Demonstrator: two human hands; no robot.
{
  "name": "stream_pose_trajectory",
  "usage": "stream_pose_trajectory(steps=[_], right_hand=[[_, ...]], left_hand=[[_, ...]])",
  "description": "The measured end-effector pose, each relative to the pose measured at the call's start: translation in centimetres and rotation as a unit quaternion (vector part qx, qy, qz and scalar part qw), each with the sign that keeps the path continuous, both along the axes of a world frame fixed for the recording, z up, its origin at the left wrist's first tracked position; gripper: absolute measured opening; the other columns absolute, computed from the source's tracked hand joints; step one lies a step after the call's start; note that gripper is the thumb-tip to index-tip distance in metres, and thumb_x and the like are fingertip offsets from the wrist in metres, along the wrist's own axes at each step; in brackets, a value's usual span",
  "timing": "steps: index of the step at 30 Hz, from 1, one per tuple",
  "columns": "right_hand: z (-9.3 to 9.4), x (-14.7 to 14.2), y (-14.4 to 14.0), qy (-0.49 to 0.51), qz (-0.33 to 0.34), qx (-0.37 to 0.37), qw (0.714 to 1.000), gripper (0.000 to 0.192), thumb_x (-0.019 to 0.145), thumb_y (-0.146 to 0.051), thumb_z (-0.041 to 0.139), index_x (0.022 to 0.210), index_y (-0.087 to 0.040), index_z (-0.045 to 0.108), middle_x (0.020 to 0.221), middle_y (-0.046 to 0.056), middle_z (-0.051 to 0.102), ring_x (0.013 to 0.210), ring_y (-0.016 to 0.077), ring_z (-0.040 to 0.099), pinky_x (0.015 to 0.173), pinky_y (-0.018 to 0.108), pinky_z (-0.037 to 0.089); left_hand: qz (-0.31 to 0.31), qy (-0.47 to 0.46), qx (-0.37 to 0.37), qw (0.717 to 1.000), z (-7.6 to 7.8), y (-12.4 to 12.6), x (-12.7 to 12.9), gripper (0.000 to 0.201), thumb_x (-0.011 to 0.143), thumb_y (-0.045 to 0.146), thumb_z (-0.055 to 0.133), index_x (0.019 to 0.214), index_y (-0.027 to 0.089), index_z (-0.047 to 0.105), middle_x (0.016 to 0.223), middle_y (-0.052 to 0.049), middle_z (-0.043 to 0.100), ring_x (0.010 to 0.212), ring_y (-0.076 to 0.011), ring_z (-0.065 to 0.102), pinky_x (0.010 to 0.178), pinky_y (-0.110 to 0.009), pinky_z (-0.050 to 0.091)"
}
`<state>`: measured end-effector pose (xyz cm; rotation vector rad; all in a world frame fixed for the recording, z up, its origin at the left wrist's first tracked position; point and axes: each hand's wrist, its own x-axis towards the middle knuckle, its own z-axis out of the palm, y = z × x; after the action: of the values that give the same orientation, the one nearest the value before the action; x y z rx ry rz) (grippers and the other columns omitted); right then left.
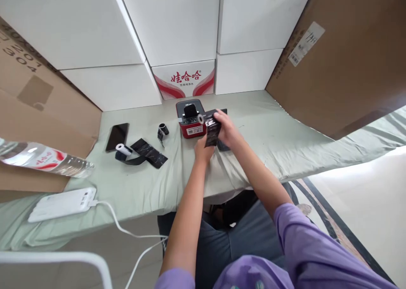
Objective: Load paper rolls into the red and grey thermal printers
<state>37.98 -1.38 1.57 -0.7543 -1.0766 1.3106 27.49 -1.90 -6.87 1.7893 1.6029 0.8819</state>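
Ribbon roll (212, 130), dark film wound on a pale core, sits between both hands just in front of the small red printer (191, 119) on the cloth-covered table (269, 128). The right hand (226, 128) is closed over the roll's upper end near the core, and the left hand (203, 148) pinches the hanging film from below; whether its fingers fully clasp the film is hard to tell at this distance. To handle it well, the person would likely keep the film taut and square to the core, without creasing it.

The printer's lid stands open, and something dark is seated in its bay. To the left lie another unrolled ribbon (142, 152), a small spool (163, 130), a phone (117, 136), a water bottle (41, 159) on its side, and a white power bank (61, 203). White cartons (177, 23) are stacked behind, their contents hidden.
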Motion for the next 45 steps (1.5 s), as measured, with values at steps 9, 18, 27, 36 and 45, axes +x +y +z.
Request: stream_pose_trajectory(steps=[9, 18, 27, 36, 45], right_hand=[[-3.4, 9.9, 3.8, -0.014, -0.12, 0.011, 0.993, 0.042, 0.065, -0.033, 0.073, 0.092, -0.029, 0.041, 0.078, -0.005, 0.057, 0.062, 0.0135, 0.054, 0.053, 0.025, 0.045], [-5.4, 8.9, 4.9, -0.113, -0.127, -0.003, 0.985, 0.039, 0.068, -0.03, 0.068, 0.094, -0.028, 0.04, 0.081, -0.007, 0.052, 0.057, 0.0095, 0.048, 0.05, 0.022, 0.039], [-5.4, 7.9, 4.3, -0.255, -0.181, 0.066, 0.948, 0.049, 0.082, -0.068, 0.065, 0.067, -0.021, 0.059, 0.063, -0.001, 0.055, 0.063, 0.0138, 0.049, 0.067, 0.029, 0.044], [-4.7, 9.5, 4.4, -0.221, -0.031, 0.068, 0.972, 0.027, 0.085, -0.043, 0.053, 0.09, -0.02, 0.067, 0.088, 0.006, 0.075, 0.09, 0.0223, 0.069, 0.091, 0.038, 0.052], [-6.0, 10.2, 4.5, -0.445, -0.05, 0.104, 0.888, 0.042, 0.071, -0.022, 0.059, 0.112, -0.017, 0.068, 0.113, 0.011, 0.072, 0.111, 0.0273, 0.065, 0.107, 0.048, 0.047]], left_hand=[[0.006, -0.016, 0.091, 0.996, -0.6, -0.1, 0.2, 0.03, 0.091, 0.025, 0.053, 0.112, 0.023, 0.075, 0.072, 0.0, 0.067, 0.07, -0.0168, 0.061, 0.072, -0.026, 0.043], [-0.122, -0.058, 0.17, 0.976, -1.1, -1.0, 0.0, 0.063, 0.086, 0.023, 0.063, 0.148, 0.022, 0.054, 0.086, 0.002, 0.063, 0.061, -0.0099, 0.049, 0.065, -0.022, 0.043], [-0.047, -0.099, 0.288, 0.951, -0.8, -0.7, -0.1, 0.035, 0.099, 0.041, 0.055, 0.098, 0.015, 0.078, 0.073, -0.003, 0.061, 0.064, -0.0132, 0.053, 0.066, -0.025, 0.045], [0.025, -0.161, 0.209, 0.964, -1.5, -0.6, 0.0, 0.041, 0.094, 0.047, 0.06, 0.07, 0.015, 0.072, 0.06, -0.002, 0.064, 0.052, -0.0115, 0.055, 0.059, -0.024, 0.042], [0.052, -0.207, 0.158, 0.964, -1.1, -0.5, 0.2, 0.045, 0.092, 0.052, 0.06, 0.085, 0.013, 0.079, 0.073, -0.007, 0.075, 0.069, -0.0177, 0.07, 0.07, -0.027, 0.053]])
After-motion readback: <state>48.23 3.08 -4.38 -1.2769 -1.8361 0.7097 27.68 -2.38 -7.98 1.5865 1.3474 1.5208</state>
